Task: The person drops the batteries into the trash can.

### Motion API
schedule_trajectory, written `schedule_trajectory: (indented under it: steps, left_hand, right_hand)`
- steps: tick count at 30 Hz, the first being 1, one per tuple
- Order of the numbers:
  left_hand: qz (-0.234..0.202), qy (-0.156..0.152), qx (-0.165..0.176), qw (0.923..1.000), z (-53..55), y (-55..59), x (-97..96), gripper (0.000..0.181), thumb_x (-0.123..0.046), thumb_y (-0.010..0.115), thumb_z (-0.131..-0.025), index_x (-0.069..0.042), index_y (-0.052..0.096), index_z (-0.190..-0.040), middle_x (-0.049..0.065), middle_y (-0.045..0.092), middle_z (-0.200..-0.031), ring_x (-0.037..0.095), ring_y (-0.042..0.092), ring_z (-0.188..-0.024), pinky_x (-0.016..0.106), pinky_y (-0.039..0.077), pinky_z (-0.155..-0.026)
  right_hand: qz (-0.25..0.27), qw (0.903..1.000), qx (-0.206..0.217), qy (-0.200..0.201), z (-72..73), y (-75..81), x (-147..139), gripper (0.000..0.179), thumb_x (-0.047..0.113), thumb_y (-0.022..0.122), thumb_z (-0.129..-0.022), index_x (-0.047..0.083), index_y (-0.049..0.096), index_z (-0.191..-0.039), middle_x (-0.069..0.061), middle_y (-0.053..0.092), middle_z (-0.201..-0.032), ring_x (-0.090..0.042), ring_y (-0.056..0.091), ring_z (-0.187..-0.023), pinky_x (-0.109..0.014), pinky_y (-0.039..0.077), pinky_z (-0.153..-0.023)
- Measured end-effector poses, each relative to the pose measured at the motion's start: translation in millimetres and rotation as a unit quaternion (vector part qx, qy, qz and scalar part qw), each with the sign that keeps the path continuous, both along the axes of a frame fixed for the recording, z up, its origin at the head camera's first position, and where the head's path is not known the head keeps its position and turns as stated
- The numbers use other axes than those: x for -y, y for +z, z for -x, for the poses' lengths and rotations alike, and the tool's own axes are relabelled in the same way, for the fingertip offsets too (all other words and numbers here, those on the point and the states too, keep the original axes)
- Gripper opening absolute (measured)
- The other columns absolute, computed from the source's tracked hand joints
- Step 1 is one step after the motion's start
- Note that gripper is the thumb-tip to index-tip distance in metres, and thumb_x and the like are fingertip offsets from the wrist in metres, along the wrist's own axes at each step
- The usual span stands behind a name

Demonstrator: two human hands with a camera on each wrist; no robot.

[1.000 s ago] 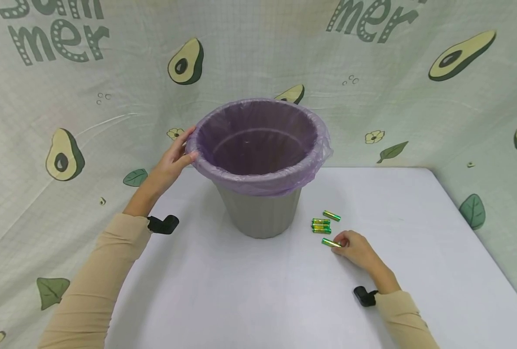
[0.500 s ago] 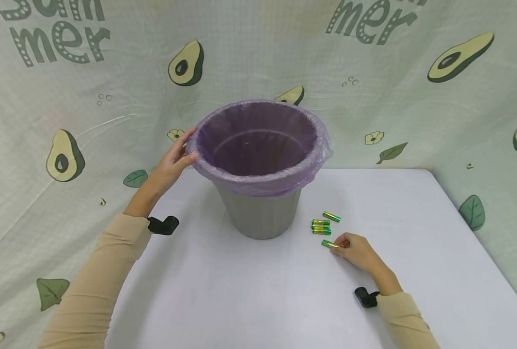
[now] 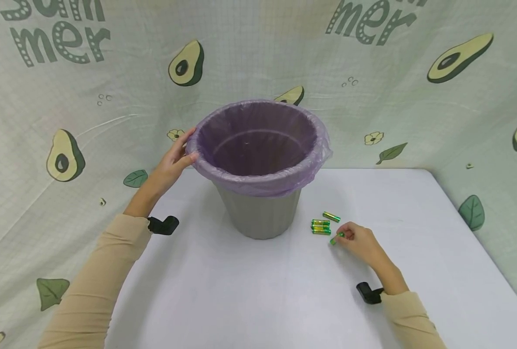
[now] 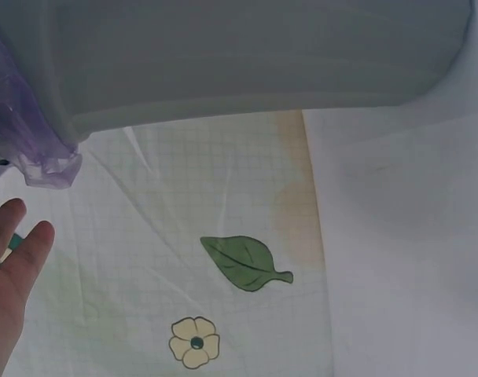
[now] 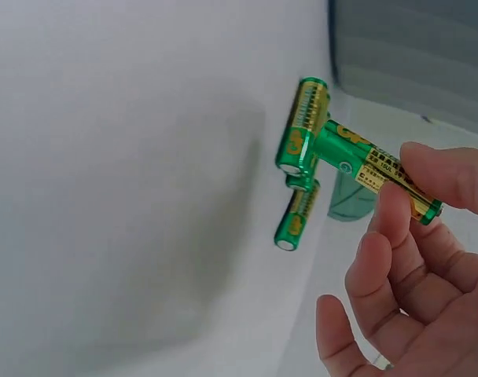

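My left hand [image 3: 169, 165] rests against the left side of a trash can [image 3: 262, 213], its thumb touching the rim's purple bag [image 3: 258, 184]. In the left wrist view, the visible fingers [image 4: 33, 255] are straight. My right hand [image 3: 360, 245] pinches a green and gold AA-type battery [image 5: 380, 169] between thumb and fingertips, tilted and just above the white table. Beside it lie several like batteries: a close row [image 3: 321, 227] and a separate battery [image 3: 331, 216] behind the row. In the right wrist view the held battery partly overlaps the row.
The white table [image 3: 241, 300] reaches back to a hanging cloth [image 3: 132, 58] printed with avocados and leaves. The trash can stands upright left of the batteries, its mouth facing up. A black wrist camera [image 3: 164, 225] is strapped to each wrist.
My right hand has lifted the battery slightly off the table and turned it, so it now tilts the other way. My left hand and the trash can have stayed put.
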State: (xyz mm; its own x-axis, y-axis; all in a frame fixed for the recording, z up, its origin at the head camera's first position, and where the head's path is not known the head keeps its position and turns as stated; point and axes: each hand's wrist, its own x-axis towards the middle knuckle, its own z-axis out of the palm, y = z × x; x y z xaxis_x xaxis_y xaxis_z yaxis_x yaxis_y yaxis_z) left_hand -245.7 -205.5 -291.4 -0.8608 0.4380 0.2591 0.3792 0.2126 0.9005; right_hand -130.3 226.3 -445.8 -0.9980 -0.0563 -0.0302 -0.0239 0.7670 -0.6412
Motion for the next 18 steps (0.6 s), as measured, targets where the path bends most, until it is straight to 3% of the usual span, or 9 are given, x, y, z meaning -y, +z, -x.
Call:
schedule_trajectory:
  steps: [12,18]
  left_hand:
    - [0.006,0.001,-0.003,1.0,-0.7,0.6,0.6,0.062,-0.012,0.042,-0.094,-0.014,0.015,-0.15,0.008,0.017,-0.154,0.03,0.022,-0.14,0.01,0.036,-0.093]
    - [0.017,0.007,0.0,0.9998,0.1,0.5,0.3,0.062,-0.013,0.042,-0.094,-0.016,0.015,-0.15,0.005,0.017,-0.155,0.027,0.022,-0.14,0.035,0.03,-0.106]
  right_hand:
    - [-0.008,0.9969,-0.078,0.006,-0.4,51.8,2,0.021,0.016,0.061,-0.088,0.0,0.06,-0.101,-0.007,0.06,-0.082,-0.016,0.049,-0.074,-0.024,0.038,-0.059]
    - [-0.011,0.9896,-0.142,0.015,-5.7,82.7,8,0.019,0.014,0.063,-0.087,0.002,0.061,-0.101,-0.006,0.062,-0.081,-0.016,0.051,-0.076,-0.024,0.039,-0.063]
